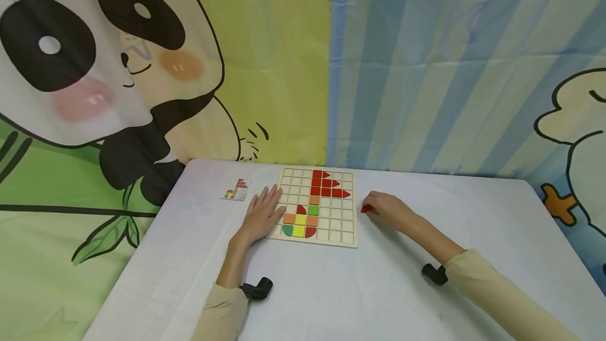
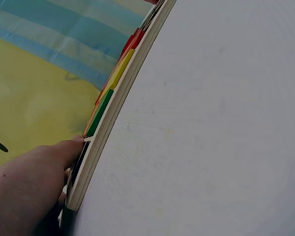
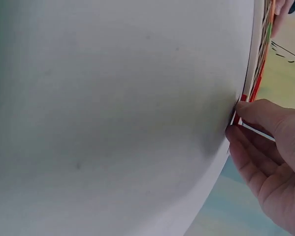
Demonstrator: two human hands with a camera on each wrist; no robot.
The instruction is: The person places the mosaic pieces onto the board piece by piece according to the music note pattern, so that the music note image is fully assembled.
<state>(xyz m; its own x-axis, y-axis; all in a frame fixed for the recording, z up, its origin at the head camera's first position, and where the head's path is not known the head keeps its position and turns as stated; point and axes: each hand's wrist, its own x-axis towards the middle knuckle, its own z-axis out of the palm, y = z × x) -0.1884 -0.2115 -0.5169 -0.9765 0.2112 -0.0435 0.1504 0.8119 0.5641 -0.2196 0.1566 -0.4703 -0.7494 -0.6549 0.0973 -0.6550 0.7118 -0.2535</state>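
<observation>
A square wooden grid board (image 1: pixel 336 224) lies on the white table, with red, orange, yellow and green tiles set in some of its cells. My left hand (image 1: pixel 259 218) rests flat on the board's left edge, fingers straight. In the left wrist view, that hand (image 2: pixel 36 182) touches the board's rim (image 2: pixel 117 110) near a green tile (image 2: pixel 100 113). Just right of the board, my right hand (image 1: pixel 389 210) pinches a small red tile (image 1: pixel 366 208). The right wrist view shows the red tile (image 3: pixel 237 117) between thumb and fingertips of the right hand (image 3: pixel 275 142); its exact shape is hidden.
A small pattern card (image 1: pixel 235 189) with a coloured picture on a grid lies left of the board. Black wrist devices (image 1: pixel 258 289) sit on both forearms. Behind the table's back edge hangs a printed curtain (image 1: pixel 284 57) with a panda.
</observation>
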